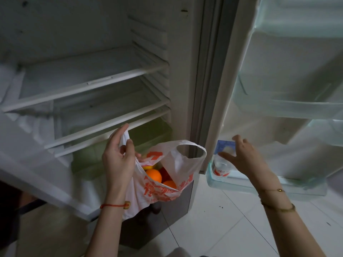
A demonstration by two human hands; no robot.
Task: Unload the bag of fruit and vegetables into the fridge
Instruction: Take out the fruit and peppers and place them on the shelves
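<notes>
A white plastic bag point(182, 165) with orange print hangs in front of the open fridge, its mouth open. Inside it I see two oranges point(153, 175), something yellow and something red. My left hand point(118, 160) grips one bag handle and holds the bag up by the lowest glass shelf point(104, 130). The other handle point(193, 148) stands free. My right hand point(246, 160) is off to the right with fingers spread, over a small clear bottle point(221, 166) in the bottom door bin point(259, 184). I cannot tell whether it touches the bottle.
The fridge has bare glass shelves point(89, 83) and a greenish crisper drawer point(89, 158) at the bottom, behind the bag. A blue carton point(224, 145) stands in the door bin behind the bottle. Upper door bins point(289, 106) are on the right. Pale floor tiles point(222, 229) lie below.
</notes>
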